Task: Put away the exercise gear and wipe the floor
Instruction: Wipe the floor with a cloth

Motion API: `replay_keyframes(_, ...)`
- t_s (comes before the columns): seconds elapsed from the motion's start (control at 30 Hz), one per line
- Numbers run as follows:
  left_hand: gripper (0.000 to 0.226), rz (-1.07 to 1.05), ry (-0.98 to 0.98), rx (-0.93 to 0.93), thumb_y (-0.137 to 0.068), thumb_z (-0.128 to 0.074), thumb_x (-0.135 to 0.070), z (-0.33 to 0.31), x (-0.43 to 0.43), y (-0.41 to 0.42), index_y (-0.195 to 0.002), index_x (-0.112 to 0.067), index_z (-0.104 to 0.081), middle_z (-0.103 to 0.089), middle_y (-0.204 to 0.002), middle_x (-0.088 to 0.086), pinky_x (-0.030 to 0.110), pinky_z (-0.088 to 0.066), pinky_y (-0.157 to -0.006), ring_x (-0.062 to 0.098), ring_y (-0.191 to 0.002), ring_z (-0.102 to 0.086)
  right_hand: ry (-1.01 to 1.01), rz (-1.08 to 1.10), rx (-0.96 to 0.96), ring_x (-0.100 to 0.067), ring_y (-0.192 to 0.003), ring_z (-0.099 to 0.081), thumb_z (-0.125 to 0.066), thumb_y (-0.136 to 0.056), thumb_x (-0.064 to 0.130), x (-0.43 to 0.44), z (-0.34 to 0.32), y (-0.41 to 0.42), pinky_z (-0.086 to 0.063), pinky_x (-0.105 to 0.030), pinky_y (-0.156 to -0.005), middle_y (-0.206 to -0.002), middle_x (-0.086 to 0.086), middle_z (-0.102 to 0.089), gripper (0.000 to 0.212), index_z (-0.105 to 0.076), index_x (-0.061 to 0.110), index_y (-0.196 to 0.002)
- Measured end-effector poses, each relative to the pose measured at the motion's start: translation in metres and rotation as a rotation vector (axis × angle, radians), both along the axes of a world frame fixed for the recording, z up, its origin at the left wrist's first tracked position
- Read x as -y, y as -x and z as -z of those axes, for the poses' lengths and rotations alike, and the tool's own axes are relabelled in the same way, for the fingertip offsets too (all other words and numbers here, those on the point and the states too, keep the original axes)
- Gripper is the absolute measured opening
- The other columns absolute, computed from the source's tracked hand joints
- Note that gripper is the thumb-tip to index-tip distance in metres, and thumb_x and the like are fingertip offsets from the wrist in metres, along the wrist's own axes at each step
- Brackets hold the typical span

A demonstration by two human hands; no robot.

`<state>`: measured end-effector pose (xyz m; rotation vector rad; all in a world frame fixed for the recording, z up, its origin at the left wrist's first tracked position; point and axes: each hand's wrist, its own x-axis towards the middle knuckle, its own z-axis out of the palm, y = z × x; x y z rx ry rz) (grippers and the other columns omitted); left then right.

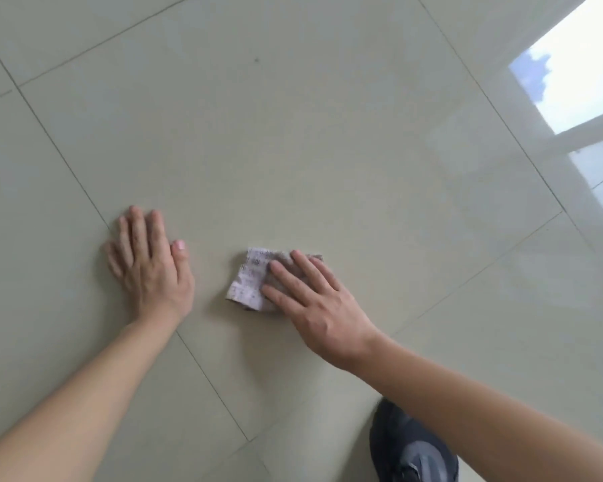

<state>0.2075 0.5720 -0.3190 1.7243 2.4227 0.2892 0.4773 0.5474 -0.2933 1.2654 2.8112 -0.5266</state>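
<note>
A small folded cloth (249, 278), pale with a faint grey print, lies on the glossy beige tiled floor (293, 151). My right hand (314, 302) presses flat on the cloth's right half with straight, spread fingers. My left hand (150, 264) rests flat on the bare tile to the left of the cloth, fingers straight and together, holding nothing. No exercise gear is in view.
A dark shoe (411, 450) shows at the bottom right under my right forearm. A bright window reflection (578, 81) lies on the tiles at the upper right. A small dark speck (257, 60) sits on the tile farther ahead.
</note>
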Motion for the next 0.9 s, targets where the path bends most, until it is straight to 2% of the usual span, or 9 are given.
replay_keyframes(0.1, 0.06, 0.002, 0.076, 0.037, -0.099, -0.027, -0.037, -0.01, 0.013, -0.004, -0.148, -0.004, -0.037, -0.024, -0.16, 0.019, 0.057, -0.015, -0.115, 0.036, -0.148, -0.02, -0.001, -0.118, 0.007, -0.035, -0.133, -0.048, -0.042, -0.093, 0.013, -0.007, -0.01, -0.011, -0.041, -0.042, -0.105, -0.146, -0.005, -0.053, 0.038, -0.063, 0.019, -0.125)
replay_keyframes(0.2, 0.062, 0.061, 0.193, 0.048, -0.098, -0.026, -0.04, -0.043, 0.025, -0.005, -0.149, -0.007, -0.037, -0.016, -0.162, 0.02, 0.061, -0.02, -0.113, 0.04, -0.147, -0.019, 0.069, 0.038, 0.03, -0.031, -0.115, -0.06, -0.043, -0.089, 0.012, -0.038, -0.045, -0.015, -0.053, -0.04, -0.079, -0.134, -0.003, -0.061, 0.036, -0.064, 0.018, -0.117)
replay_keyframes(0.3, 0.062, 0.079, 0.269, 0.056, -0.098, -0.025, -0.041, -0.108, 0.039, 0.002, -0.15, -0.008, -0.036, -0.007, -0.163, 0.022, 0.061, -0.024, -0.112, 0.042, -0.147, -0.017, 0.175, 0.429, 0.048, -0.031, -0.114, -0.057, -0.047, -0.098, 0.017, -0.069, -0.108, -0.007, -0.048, -0.038, -0.077, -0.134, 0.002, -0.06, 0.034, -0.059, 0.024, -0.128)
replay_keyframes(0.37, 0.062, 0.107, 0.296, 0.052, -0.099, -0.025, -0.041, -0.164, 0.055, 0.007, -0.15, -0.007, -0.037, -0.009, -0.162, 0.023, 0.06, -0.027, -0.112, 0.042, -0.147, -0.019, 0.231, 0.644, 0.037, -0.032, -0.107, -0.058, -0.045, -0.101, 0.026, -0.084, -0.159, 0.002, -0.044, -0.036, -0.07, -0.125, 0.0, -0.061, 0.027, -0.06, 0.026, -0.123)
replay_keyframes(0.47, 0.065, 0.177, 0.35, 0.018, -0.099, -0.018, -0.043, -0.259, 0.068, 0.022, -0.151, -0.008, -0.034, -0.01, -0.162, 0.022, 0.058, -0.026, -0.113, 0.039, -0.147, -0.02, 0.219, 0.772, 0.014, -0.031, -0.103, -0.059, -0.043, -0.103, 0.028, -0.093, -0.25, 0.019, -0.036, -0.032, -0.068, -0.119, -0.002, -0.062, 0.028, -0.061, 0.027, -0.124)
replay_keyframes(0.57, 0.065, 0.179, 0.323, -0.02, -0.099, -0.016, -0.042, -0.376, 0.056, 0.039, -0.151, -0.008, -0.034, -0.012, -0.162, 0.022, 0.058, -0.027, -0.113, 0.037, -0.148, -0.021, 0.181, 0.664, 0.013, -0.027, -0.105, -0.058, -0.042, -0.103, 0.027, -0.102, -0.363, 0.036, -0.039, -0.033, -0.069, -0.121, 0.001, -0.062, 0.032, -0.056, 0.031, -0.132)
replay_keyframes(0.7, 0.066, 0.169, 0.236, -0.051, -0.099, -0.013, -0.042, -0.585, 0.016, 0.077, -0.152, -0.009, -0.034, -0.012, -0.163, 0.02, 0.058, -0.028, -0.114, 0.035, -0.149, -0.021, 0.081, 0.516, -0.008, -0.028, -0.104, -0.059, -0.04, -0.104, 0.026, -0.14, -0.561, 0.074, -0.047, -0.037, -0.078, -0.122, -0.001, -0.064, 0.033, -0.054, 0.028, -0.133)
replay_keyframes(0.77, 0.066, 0.159, 0.152, -0.095, -0.1, -0.01, -0.042, -0.708, 0.001, 0.099, -0.154, -0.01, -0.028, -0.007, -0.164, 0.018, 0.057, -0.023, -0.117, 0.033, -0.151, -0.015, -0.008, 0.423, -0.016, -0.03, -0.105, -0.06, -0.04, -0.103, 0.026, -0.156, -0.675, 0.098, -0.045, -0.036, -0.076, -0.123, -0.002, -0.064, 0.033, -0.054, 0.027, -0.134)
replay_keyframes(0.9, 0.057, 0.084, -0.088, -0.174, -0.103, -0.022, -0.035, -0.92, 0.007, 0.139, -0.154, -0.009, -0.025, -0.006, -0.164, 0.019, 0.056, -0.019, -0.117, 0.034, -0.15, -0.012, -0.163, 0.308, -0.115, -0.034, -0.102, -0.061, -0.042, -0.102, 0.026, -0.169, -0.875, 0.148, -0.037, -0.035, -0.07, -0.118, -0.006, -0.064, 0.031, -0.055, 0.023, -0.129)
